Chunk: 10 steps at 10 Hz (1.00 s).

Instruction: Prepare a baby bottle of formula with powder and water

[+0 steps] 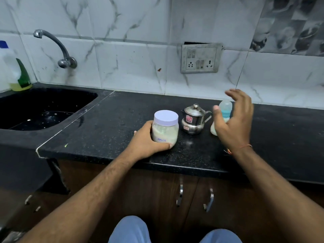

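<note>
A clear plastic jar of pale formula powder (165, 131) with a white screw lid stands on the black counter (108, 123). My left hand (146, 140) wraps around its left side and base. To its right sits a small steel pot (193, 120) with a lid and spout. Further right stands a baby bottle (225, 109) with a clear cap and blue ring, with pale liquid in its lower part. My right hand (233, 120) hovers in front of the bottle, fingers spread, not gripping it and partly hiding it.
A black sink (40, 109) lies at the left under a steel tap (56, 48). A dish-soap bottle (19, 74) stands in the back left corner. A wall socket plate (200, 58) is above the counter. Cabinet doors with metal handles (179, 195) are below.
</note>
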{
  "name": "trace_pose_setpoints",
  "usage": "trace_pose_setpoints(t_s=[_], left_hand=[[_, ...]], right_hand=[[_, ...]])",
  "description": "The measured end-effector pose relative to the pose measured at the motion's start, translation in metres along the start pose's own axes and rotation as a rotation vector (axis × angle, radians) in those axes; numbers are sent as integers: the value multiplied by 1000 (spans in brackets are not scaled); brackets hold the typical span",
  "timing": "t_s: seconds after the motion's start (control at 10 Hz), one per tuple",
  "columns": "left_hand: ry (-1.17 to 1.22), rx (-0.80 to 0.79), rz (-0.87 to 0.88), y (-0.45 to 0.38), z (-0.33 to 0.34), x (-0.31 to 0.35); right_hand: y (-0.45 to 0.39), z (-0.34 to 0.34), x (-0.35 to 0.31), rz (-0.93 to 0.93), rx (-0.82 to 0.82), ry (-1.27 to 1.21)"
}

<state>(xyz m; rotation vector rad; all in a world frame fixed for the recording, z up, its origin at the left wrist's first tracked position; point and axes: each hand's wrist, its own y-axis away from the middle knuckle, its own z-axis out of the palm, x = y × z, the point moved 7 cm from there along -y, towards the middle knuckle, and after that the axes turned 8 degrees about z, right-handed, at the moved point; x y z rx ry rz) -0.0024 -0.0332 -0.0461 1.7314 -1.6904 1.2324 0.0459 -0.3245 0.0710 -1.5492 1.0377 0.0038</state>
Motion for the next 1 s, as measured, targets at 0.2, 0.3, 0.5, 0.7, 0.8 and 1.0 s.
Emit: trace_pose_setpoints(t_s=[0.2,0.3,0.5,0.7,0.8,1.0], left_hand=[[-160,138,-12,-21,-5,9],[-175,149,-28,-39,-6,4],[-174,119,-51,-65,0,-10],[-166,100,-73,-72,3,-16],[-148,98,-56,-70,4,-12],[-176,100,-39,-68,6,-8]], right_hand=[[5,18,106,454,-262,49],[14,32,115,466,-351,85],[8,42,130,479,-348,106],[8,47,135,462,-368,149],[8,49,137,461,-370,149],[10,50,133,431,-364,189]])
